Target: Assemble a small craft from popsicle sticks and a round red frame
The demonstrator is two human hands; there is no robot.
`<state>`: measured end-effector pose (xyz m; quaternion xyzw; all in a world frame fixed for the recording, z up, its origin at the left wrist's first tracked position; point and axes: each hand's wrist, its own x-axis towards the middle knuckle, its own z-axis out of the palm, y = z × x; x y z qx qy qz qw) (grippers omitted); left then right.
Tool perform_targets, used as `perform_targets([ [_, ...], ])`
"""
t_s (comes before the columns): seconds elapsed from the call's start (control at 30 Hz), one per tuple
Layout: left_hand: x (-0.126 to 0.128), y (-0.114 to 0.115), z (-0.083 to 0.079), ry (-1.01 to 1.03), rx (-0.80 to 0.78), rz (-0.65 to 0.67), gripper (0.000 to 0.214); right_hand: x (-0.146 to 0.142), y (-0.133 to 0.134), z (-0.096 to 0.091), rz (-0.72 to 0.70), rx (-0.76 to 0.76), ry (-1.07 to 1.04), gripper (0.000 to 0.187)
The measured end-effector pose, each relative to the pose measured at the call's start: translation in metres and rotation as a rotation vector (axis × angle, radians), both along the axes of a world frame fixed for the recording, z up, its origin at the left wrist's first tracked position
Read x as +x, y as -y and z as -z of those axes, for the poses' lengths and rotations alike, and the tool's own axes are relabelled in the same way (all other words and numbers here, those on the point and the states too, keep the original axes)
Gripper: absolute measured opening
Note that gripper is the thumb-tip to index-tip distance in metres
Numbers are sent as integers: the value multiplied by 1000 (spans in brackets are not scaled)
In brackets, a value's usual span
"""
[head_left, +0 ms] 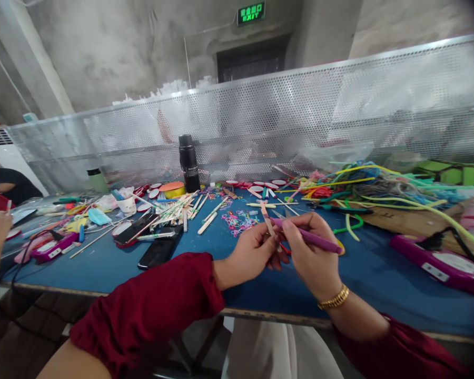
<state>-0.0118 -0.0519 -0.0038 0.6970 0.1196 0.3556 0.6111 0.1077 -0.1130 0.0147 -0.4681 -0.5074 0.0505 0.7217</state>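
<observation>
Over the blue-topped counter, the left hand was closed on a flat pale wooden craft stick and the right hand, touching the left, gripped a purple fuzzy pipe-cleaner stem, both near loose coloured rubber bands.

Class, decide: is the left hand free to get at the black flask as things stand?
Probably not yet: the left hand holds a wooden stick, and the black flask stands far back behind scattered sticks.
</observation>
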Motion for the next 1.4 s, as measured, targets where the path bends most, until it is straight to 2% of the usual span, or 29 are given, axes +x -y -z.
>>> perform_targets([
  [0.1, 0, 0, 0, -3, 8, -7, 71, -1, 2, -3, 54, 13, 59, 23],
  [0.73, -1, 2, -1, -3, 2, -9, 68, -1, 3, -5, 88, 40, 53, 20],
  [1.03, -1, 4, -2, -22, 13, -25, 65, -2, 5, -3, -35, -17, 7, 25],
  [1.17, -1, 5, -3, -16, 6, -24, 67, -1, 3, 0, -26, -19, -29, 26],
  [1.3, -1, 5, -2, -12, 4, -23, 65, 0, 4, -1, 29, 23, 22, 26],
  [1.4, -1, 5, -3, -8, 9, -17, 64, -1, 5, -2, -58, 2, 9, 29],
])
